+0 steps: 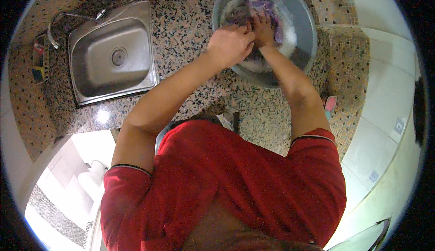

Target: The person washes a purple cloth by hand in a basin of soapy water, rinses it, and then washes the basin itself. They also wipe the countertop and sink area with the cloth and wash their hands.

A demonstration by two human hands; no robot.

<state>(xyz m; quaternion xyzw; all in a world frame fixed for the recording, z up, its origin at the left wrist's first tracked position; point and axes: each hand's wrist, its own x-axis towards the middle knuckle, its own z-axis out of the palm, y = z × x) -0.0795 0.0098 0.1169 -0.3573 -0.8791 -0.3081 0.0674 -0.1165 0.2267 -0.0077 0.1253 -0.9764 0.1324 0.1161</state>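
A large grey round basin stands on the speckled granite countertop. Inside it, dark and purple cloth lies in water with white suds. My left hand is over the near left part of the basin, its fingers bent at the cloth; blur hides whether they grip it. Beside it my right hand reaches down onto the cloth with its fingers spread. The two hands are close together, and the undersides of both are hidden.
To the left is a stainless steel sink with a curved metal faucet. A caddy with small items sits by the left wall. A pink and teal object lies near the mosaic-tiled wall on the right.
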